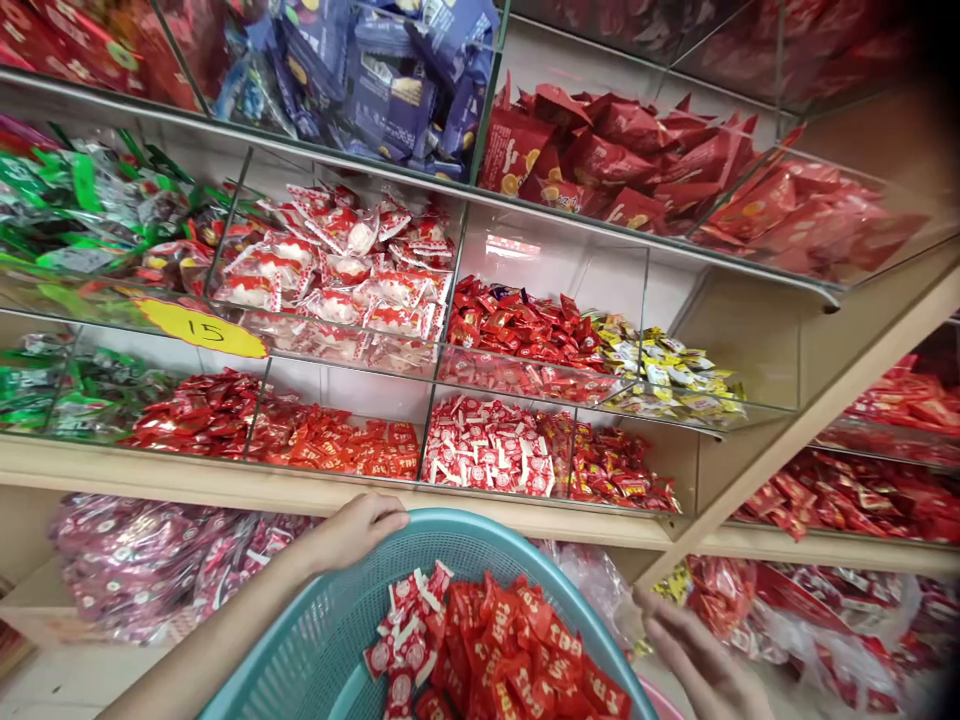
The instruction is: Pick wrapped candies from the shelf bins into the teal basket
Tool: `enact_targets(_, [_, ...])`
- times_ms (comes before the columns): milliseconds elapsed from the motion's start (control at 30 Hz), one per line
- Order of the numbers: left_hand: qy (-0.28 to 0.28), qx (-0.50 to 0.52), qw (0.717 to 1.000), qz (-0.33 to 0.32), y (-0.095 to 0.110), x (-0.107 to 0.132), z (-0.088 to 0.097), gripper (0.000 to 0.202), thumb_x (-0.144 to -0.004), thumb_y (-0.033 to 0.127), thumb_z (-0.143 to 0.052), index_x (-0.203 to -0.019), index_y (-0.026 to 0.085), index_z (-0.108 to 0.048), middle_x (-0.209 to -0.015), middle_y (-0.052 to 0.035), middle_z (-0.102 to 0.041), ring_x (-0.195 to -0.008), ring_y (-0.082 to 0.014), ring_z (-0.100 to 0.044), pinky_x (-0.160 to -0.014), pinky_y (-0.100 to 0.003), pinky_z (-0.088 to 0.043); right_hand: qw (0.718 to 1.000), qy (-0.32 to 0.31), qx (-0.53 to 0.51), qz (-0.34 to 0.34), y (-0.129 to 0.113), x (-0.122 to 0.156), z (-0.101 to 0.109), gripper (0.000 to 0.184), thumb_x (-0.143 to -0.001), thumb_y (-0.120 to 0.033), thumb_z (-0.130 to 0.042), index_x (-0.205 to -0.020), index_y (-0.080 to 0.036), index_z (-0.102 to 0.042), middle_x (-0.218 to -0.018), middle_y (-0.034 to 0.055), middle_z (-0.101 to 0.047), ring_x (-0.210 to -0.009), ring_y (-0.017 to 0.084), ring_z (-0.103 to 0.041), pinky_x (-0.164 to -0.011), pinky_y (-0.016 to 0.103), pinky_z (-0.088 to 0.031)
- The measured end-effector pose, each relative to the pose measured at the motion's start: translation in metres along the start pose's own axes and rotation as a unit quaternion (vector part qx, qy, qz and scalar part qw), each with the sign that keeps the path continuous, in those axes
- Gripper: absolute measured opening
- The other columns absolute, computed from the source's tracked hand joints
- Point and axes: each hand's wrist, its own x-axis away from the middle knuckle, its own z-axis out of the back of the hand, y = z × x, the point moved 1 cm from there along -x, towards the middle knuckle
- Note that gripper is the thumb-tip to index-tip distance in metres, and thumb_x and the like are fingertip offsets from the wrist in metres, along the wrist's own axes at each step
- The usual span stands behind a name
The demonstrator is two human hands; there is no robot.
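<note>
My left hand [358, 530] is closed over the far left rim of a teal plastic basket [292, 640]. Inside the basket lie red-wrapped candies [510, 640] in a heap, with white-and-red wrapped candies [409, 640] to their left. Just right of the basket, my right hand [697, 655] is slightly blurred, its fingers stretched out and nothing in them. The basket is cut off by the lower edge of the view, so its near side is hidden.
Beyond the basket rise shelves with clear dividers, holding red-and-white candies [487, 445], orange-red candies [349, 440] and blue packets [390, 90]. A yellow tag [202, 325] reads 15. Bagged candies [150, 560] sit beneath the wooden ledge [525, 515]. A slanting wooden post [817, 400] stands right.
</note>
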Motion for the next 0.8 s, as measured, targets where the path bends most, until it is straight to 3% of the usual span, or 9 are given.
enact_targets(100, [0.003,0.011,1.0,0.002,-0.001,-0.001,0.0,0.037,-0.085,0.044,-0.037,-0.07,0.015,-0.055,-0.069,0.0005,-0.054,-0.069,-0.0153,-0.048,-0.063,-0.022,-0.036,0.991,-0.03,0.049,0.12,-0.045,-0.052,0.007,0.033,-0.08,-0.049,-0.048,-0.088,-0.023,-0.067,-0.089,0.0071,-0.066,-0.076,0.019,-0.061,-0.064,0.028,-0.05])
enact_targets(200, [0.002,0.017,1.0,0.008,-0.002,-0.001,0.0,0.038,-0.085,0.044,-0.036,-0.072,0.014,-0.056,-0.071,-0.0002,-0.056,-0.07,-0.0159,-0.049,-0.063,-0.022,-0.037,0.962,-0.088,0.128,0.225,-0.093,-0.096,-0.008,0.03,-0.087,-0.04,-0.042,-0.086,-0.021,-0.065,-0.085,0.0067,-0.063,-0.081,0.018,-0.057,-0.073,0.029,-0.045])
enact_targets(300, [0.001,0.021,1.0,0.008,-0.003,-0.002,-0.001,0.039,-0.085,0.045,-0.037,-0.072,0.014,-0.057,-0.071,0.0001,-0.055,-0.07,-0.0154,-0.049,-0.063,-0.022,-0.037,0.933,-0.121,0.254,0.223,-0.12,-0.123,-0.034,0.03,-0.087,-0.036,-0.043,-0.077,-0.02,-0.065,-0.08,0.0061,-0.061,-0.08,0.018,-0.056,-0.068,0.026,-0.041])
enact_targets(433, [0.002,0.027,1.0,-0.002,-0.005,-0.003,-0.002,0.041,-0.085,0.047,-0.037,-0.071,0.014,-0.057,-0.068,0.0008,-0.054,-0.068,-0.0143,-0.047,-0.061,-0.021,-0.037,0.886,-0.121,0.399,0.202,-0.129,-0.13,-0.062,0.026,-0.086,-0.028,-0.045,-0.074,-0.016,-0.064,-0.083,0.0094,-0.062,-0.082,0.019,-0.057,-0.063,0.025,-0.038])
enact_targets(533, [-0.004,0.039,0.999,0.004,-0.003,-0.002,-0.002,0.041,-0.084,0.048,-0.04,-0.074,0.013,-0.059,-0.069,0.0004,-0.055,-0.068,-0.0141,-0.048,-0.061,-0.021,-0.037,0.866,-0.122,0.435,0.213,-0.129,-0.128,-0.07,0.022,-0.085,-0.023,-0.046,-0.075,-0.015,-0.064,-0.083,0.0114,-0.062,-0.083,0.021,-0.057,-0.062,0.026,-0.038])
enact_targets(700, [-0.002,0.057,0.998,0.014,0.001,0.0,-0.002,0.042,-0.082,0.05,-0.043,-0.072,0.013,-0.059,-0.065,0.0021,-0.052,-0.063,-0.0121,-0.044,-0.059,-0.021,-0.036,0.863,-0.136,0.43,0.229,-0.12,-0.134,-0.073,0.02,-0.083,-0.018,-0.045,-0.072,-0.016,-0.06,-0.081,0.0093,-0.061,-0.079,0.018,-0.056,-0.061,0.024,-0.035])
enact_targets(800, [0.003,0.059,0.998,0.011,0.001,0.0,-0.003,0.04,-0.082,0.049,-0.044,-0.07,0.013,-0.057,-0.063,0.003,-0.048,-0.062,-0.0115,-0.043,-0.058,-0.021,-0.035,0.88,-0.141,0.388,0.235,-0.118,-0.14,-0.066,0.02,-0.084,-0.019,-0.043,-0.07,-0.017,-0.057,-0.078,0.0077,-0.06,-0.074,0.016,-0.055,-0.062,0.024,-0.035])
